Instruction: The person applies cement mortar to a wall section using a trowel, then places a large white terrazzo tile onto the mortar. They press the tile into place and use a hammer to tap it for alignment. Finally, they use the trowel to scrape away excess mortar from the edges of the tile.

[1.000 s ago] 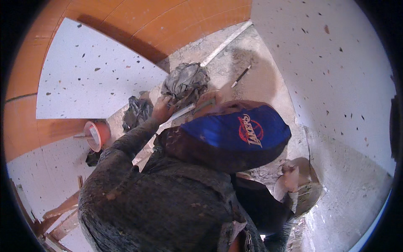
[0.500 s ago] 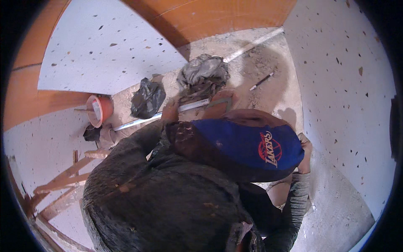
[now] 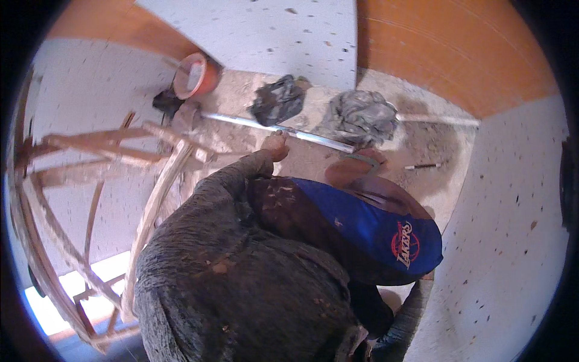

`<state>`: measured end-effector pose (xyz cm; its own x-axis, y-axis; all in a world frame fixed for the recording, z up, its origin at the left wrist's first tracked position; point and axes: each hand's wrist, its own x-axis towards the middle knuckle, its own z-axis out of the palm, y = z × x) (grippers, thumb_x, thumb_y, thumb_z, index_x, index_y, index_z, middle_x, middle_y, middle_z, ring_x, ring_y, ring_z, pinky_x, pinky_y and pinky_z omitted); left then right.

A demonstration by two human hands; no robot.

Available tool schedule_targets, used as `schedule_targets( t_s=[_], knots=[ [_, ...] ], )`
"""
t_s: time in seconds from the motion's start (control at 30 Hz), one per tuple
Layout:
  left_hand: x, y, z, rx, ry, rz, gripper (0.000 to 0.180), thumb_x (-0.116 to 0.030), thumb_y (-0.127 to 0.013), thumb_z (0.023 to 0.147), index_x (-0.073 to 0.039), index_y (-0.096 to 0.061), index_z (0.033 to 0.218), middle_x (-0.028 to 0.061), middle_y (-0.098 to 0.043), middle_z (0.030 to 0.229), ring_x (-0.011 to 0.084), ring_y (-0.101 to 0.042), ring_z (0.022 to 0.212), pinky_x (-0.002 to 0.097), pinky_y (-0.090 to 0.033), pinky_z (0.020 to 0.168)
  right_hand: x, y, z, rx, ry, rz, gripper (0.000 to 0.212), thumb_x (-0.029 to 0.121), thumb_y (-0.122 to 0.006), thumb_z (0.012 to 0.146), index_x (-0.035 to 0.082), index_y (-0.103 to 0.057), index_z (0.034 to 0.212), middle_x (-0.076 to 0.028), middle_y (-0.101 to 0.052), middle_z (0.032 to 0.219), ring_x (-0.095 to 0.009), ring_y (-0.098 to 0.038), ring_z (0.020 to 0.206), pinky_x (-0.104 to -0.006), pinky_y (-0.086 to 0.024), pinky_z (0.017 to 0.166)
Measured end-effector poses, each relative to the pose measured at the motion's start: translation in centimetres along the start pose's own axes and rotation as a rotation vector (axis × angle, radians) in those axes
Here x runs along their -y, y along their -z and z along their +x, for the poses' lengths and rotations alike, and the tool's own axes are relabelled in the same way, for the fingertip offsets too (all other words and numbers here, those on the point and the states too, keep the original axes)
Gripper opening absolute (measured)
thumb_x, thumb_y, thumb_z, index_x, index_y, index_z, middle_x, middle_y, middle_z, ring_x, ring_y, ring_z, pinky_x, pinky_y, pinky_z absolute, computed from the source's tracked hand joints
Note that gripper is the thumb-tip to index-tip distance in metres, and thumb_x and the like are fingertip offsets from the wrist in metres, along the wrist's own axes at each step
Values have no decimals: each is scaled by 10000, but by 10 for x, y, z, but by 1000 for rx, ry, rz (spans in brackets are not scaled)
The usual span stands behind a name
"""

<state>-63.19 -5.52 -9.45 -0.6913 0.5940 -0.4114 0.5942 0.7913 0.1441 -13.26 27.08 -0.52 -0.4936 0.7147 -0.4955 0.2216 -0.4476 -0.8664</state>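
My left hand (image 3: 276,146) reaches down beside my knee to a long silvery metal bar (image 3: 253,123) lying on the dusty floor. Its fingers are closed at the bar's near edge and seem to grip it, though the fingertips are small and blurred. My right arm (image 3: 413,311) hangs past the other knee, in blue and dark shorts (image 3: 368,226). Only a sliver of wrist shows there, and the knee hides the right hand. Just beyond the bar lie a crumpled dark plastic bag (image 3: 277,101) and a crumpled grey plastic bag (image 3: 365,116).
An orange bucket (image 3: 208,78) stands at the far left. Wooden framing (image 3: 157,211) fills the left side. A black-and-white pen-like stick (image 3: 423,166) lies right of my sandalled foot (image 3: 356,166). Speckled white panels (image 3: 512,241) and an orange wall (image 3: 446,48) enclose the floor.
The view has turned leftward, bringing more of the wooden framing in. My right hand, earlier seen beside the knee against the panel, has dropped behind it. My left hand stays at the bar.
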Motion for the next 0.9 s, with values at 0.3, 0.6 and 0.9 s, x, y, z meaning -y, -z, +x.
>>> schedule_targets(
  t_s=[0.3,0.6,0.9],
  knots=[
    [34,9,-169,29,364,-142,519,-268,-680,779,-47,-573,1237,234,-573,1200,392,-547,1150,466,-454,977,77,33,27,10,114,-905,446,302,-457,1011,-104,-639,1006,-87,-611,736,-161,-557,696,-325,-468,656],
    [50,-5,-265,-40,369,-367,535,-353,-695,780,-11,-608,1182,243,-634,1151,380,-600,1104,431,-481,947,62,75,64,-63,246,-943,536,397,-502,962,-83,-664,789,-153,-621,684,-238,-565,639,-392,-445,616],
    [48,120,-230,-450,163,-652,541,-417,-687,801,2,-635,1140,231,-640,1119,350,-610,1056,454,-477,936,20,15,25,4,382,-1342,523,417,-483,921,-56,-702,948,-285,-669,844,-436,-648,791,-507,-479,740]
  ],
)
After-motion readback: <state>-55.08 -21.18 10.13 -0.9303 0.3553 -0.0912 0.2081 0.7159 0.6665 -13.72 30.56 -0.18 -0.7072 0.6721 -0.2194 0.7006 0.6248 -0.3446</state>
